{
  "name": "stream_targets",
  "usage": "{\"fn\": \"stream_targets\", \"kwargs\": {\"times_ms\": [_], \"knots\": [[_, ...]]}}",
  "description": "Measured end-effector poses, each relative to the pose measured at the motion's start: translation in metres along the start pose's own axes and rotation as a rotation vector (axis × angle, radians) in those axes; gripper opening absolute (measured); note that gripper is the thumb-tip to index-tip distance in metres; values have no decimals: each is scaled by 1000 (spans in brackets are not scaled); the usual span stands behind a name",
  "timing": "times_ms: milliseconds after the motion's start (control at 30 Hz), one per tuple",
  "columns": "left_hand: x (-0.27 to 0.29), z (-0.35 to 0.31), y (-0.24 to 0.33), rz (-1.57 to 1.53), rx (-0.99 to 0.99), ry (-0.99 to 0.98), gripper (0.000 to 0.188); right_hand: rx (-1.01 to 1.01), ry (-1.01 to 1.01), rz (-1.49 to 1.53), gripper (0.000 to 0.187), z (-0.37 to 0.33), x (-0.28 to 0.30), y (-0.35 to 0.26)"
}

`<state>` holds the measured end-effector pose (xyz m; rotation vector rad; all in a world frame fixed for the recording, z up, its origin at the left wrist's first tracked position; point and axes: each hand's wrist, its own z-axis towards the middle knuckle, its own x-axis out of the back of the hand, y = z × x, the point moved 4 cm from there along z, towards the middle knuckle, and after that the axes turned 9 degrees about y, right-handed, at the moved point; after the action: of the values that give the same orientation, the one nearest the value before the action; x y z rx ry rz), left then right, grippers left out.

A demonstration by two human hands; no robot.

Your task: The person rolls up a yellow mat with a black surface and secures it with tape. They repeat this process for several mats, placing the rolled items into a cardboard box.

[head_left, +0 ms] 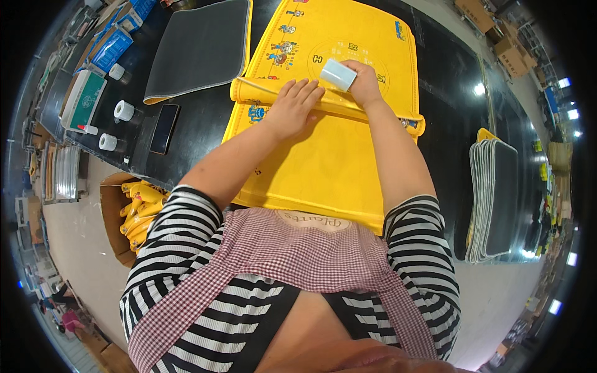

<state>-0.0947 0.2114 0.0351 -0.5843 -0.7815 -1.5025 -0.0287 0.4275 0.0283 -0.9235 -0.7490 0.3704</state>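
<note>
A yellow mat (323,168) printed with cartoon figures is spread on the black table before me. Across its middle runs a rolled or folded yellow edge (255,91). My left hand (295,107) lies on this roll, fingers stretched out and holding nothing. In my right hand (365,84) is a pale blue-white block (338,74), maybe a sponge or a roll of tape; its kind is not clear. The block touches or hovers just over the roll, beside the left fingertips. Part of the right fingers is hidden behind it.
At left are a dark grey mat (202,50), a phone (165,128), white rolls (124,110), a green-and-white box (84,99) and blue boxes (112,53). Below the table's left edge, a carton (113,217) holds yellow rolled things. Stacked mats (491,199) lie at right.
</note>
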Motion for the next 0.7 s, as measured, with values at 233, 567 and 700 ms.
{"fn": "stream_targets", "kwargs": {"times_ms": [233,567,700], "knots": [[-18,56,-44,20,90,-273,51,386,-56,-162,62,-60,-3,-35],[58,-60,57,-222,104,-410,42,457,-174,-236,57,-234,5,-109],[61,-57,53,-158,206,-565,47,422,-149,-203,56,-258,8,-125]]}}
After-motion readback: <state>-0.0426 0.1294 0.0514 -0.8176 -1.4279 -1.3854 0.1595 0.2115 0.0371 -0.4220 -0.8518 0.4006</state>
